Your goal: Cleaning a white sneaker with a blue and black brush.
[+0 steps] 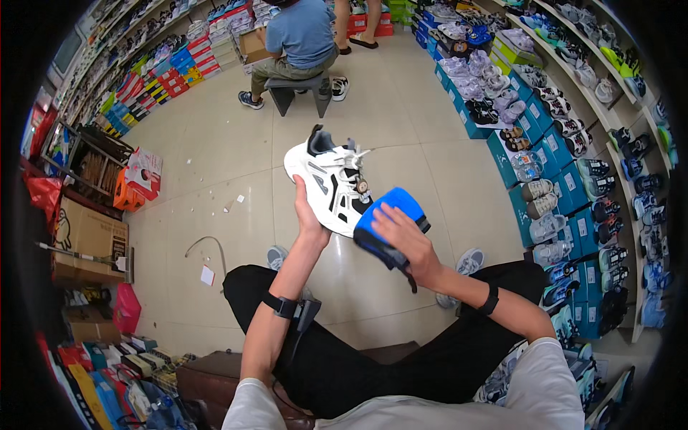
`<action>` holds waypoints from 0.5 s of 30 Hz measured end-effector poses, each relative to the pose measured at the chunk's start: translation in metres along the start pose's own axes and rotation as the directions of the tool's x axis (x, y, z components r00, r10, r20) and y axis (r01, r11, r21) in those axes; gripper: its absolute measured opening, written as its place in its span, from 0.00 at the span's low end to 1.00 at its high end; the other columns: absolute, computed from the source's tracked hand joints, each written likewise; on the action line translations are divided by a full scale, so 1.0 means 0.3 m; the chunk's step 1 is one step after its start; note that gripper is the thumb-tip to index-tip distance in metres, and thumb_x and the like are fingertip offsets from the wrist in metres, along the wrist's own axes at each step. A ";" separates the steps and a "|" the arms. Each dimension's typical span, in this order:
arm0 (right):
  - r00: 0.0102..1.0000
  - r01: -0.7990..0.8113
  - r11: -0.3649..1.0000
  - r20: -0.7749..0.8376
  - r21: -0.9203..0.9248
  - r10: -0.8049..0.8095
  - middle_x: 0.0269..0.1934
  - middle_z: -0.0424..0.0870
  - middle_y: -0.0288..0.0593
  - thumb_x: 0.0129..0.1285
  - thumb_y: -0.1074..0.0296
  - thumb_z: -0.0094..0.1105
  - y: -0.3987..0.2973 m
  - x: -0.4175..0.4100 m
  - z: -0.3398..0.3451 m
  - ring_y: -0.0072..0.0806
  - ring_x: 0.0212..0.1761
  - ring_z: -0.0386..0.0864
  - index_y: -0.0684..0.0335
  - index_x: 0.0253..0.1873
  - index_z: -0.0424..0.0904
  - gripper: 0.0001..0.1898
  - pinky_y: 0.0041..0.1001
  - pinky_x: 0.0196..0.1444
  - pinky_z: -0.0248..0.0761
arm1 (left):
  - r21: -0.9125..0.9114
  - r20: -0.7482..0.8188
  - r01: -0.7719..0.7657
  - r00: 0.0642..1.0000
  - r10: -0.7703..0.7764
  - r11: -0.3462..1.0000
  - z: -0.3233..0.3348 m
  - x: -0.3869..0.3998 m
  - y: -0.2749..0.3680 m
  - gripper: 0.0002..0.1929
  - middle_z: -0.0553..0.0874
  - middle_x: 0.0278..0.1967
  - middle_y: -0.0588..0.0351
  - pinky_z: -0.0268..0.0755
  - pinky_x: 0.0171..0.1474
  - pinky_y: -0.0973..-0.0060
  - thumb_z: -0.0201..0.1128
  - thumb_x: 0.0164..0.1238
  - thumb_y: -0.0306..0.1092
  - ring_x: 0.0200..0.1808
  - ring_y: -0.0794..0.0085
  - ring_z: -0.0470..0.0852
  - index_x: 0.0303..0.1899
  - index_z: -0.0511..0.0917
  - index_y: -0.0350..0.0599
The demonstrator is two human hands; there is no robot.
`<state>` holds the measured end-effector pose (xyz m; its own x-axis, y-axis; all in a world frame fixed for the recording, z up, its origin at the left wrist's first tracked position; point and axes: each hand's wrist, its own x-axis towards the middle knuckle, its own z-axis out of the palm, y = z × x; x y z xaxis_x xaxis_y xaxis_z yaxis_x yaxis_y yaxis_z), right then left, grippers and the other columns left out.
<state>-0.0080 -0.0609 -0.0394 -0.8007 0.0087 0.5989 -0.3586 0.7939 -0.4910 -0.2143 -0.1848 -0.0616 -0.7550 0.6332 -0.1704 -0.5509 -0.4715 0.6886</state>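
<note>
In front of me my left hand [310, 215] grips a white sneaker [329, 185] with black and grey panels, by its sole near the heel and midfoot. White laces and a small round brown charm [362, 186] sit on its upper. My right hand [404, 236] holds a blue and black padded cloth item [396, 207], fingers spread over its blue face and thumb side hidden. This item overlaps the shoe's toe, so the toe tip is hidden; whether the two touch I cannot tell. A dark strap [411, 280] hangs below it.
A person [303, 37] sits on a grey stool [301, 88] ahead, beside an open shoebox [253, 45]. Shelves of shoes [586, 80] and stacked teal boxes [559, 185] line the right. Paper scraps [207, 275] and a curved strip [215, 242] lie on the tiled floor.
</note>
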 end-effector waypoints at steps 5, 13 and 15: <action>0.981 0.195 0.979 0.030 -0.062 -0.193 0.72 0.77 0.56 0.63 0.81 0.60 0.043 0.000 -0.034 0.54 0.77 0.71 0.69 0.71 0.74 0.29 0.50 0.78 0.64 | -0.071 0.047 -0.028 0.998 0.031 0.997 0.007 -0.010 0.020 0.36 0.75 0.74 0.54 0.70 0.74 0.60 0.33 0.87 0.64 0.71 0.59 0.78 0.79 0.62 0.47; 0.439 -0.616 -0.022 0.366 0.787 0.820 0.56 0.87 0.41 0.77 0.59 0.65 0.109 -0.007 0.017 0.26 0.56 0.84 0.65 0.66 0.78 0.21 0.32 0.61 0.78 | 0.222 0.154 0.088 0.980 -0.124 0.971 0.039 -0.049 0.019 0.40 0.80 0.68 0.45 0.74 0.71 0.61 0.40 0.84 0.68 0.67 0.59 0.82 0.77 0.63 0.39; 0.394 -0.564 -0.138 0.413 0.814 0.821 0.62 0.84 0.42 0.77 0.56 0.64 0.164 -0.004 -0.011 0.31 0.61 0.84 0.63 0.69 0.75 0.24 0.35 0.64 0.78 | 0.314 0.157 0.143 0.967 -0.199 0.939 0.063 -0.071 0.025 0.42 0.79 0.70 0.44 0.74 0.71 0.64 0.40 0.83 0.70 0.67 0.60 0.82 0.78 0.63 0.38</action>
<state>-0.0230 -0.0197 -0.0621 -0.8080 0.4047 -0.4282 0.1109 -0.6093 -0.7851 -0.1955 -0.1903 -0.0394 -0.5647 0.8027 -0.1916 -0.5131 -0.1596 0.8434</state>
